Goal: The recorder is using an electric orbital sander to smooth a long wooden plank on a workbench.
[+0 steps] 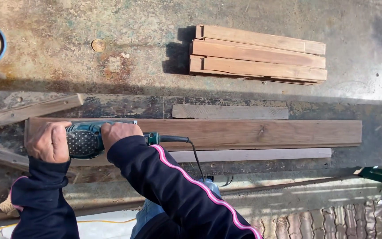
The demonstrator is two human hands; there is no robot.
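Both hands (82, 140) grip sander (85, 139) on plank's (253, 132) left end.

the long plank (244, 132) lies crosswise on the workbench (124, 106); everything else is placed from it. on its left end sits the sander (87, 139), with the left hand (49, 141) on the tool's left side and the right hand (119, 132) on its right side. the cord (191, 148) leaves the sander to the right and drops off the plank's near edge. a short board (230, 111) lies just behind the plank, a thin strip (261, 155) just before it. well behind the plank, on the ground, rests a stack of boards (257, 54). loose slats (27, 110) lie off the plank's left end.
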